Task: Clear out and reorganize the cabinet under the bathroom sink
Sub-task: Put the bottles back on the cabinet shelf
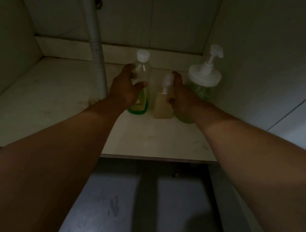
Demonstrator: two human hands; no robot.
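Cabinet: three bottles. Left hand grip half-open around bottle; right hand spread, empty.

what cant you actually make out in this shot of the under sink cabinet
All in the head view:
- Label of the screw-cap bottle: dim, blurred, partly behind the left hand.
- Whether either hand has closed its grip: the right hand overlaps the small pump bottle; contact unclear.
- Lower side of the large pump jar: hidden by the right forearm.
- Top of the drain pipe: cut off by the upper edge.
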